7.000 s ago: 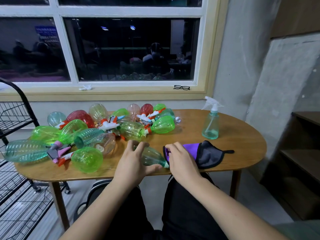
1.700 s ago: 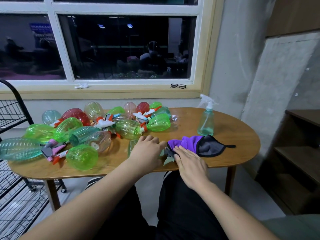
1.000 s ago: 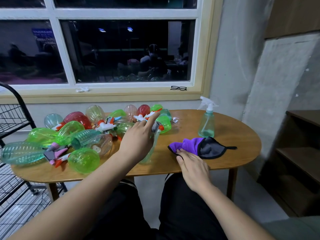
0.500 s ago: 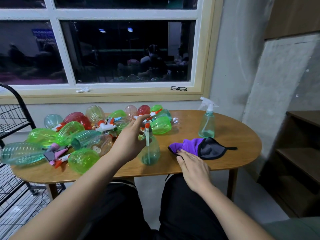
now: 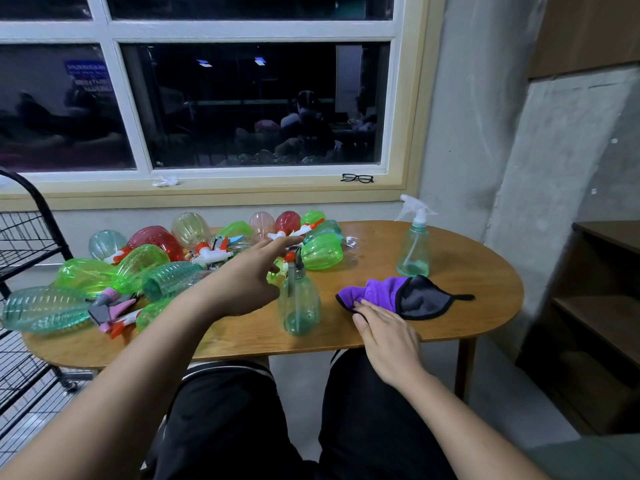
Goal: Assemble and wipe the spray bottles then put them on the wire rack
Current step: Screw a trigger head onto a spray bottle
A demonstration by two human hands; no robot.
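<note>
A small clear-green spray bottle (image 5: 299, 304) stands upright near the front edge of the wooden table (image 5: 467, 268), its grey and orange sprayer on top. My left hand (image 5: 249, 275) hovers just left of it with fingers stretched out, holding nothing. My right hand (image 5: 384, 334) lies flat on the table edge, fingertips touching the purple and grey cloth (image 5: 401, 296). A heap of loose green, red and clear bottles and sprayer heads (image 5: 166, 268) covers the table's left half.
A tall clear bottle with a white sprayer (image 5: 414, 240) stands at the back right of the table. The black wire rack (image 5: 24, 244) is at the far left. Glasses (image 5: 357, 178) lie on the window sill. Dark shelves (image 5: 602, 306) stand at the right.
The small bottle, earlier lying under my hands, now stands upright. My left hand has let go of it and opened beside it. My right hand stayed by the cloth.
</note>
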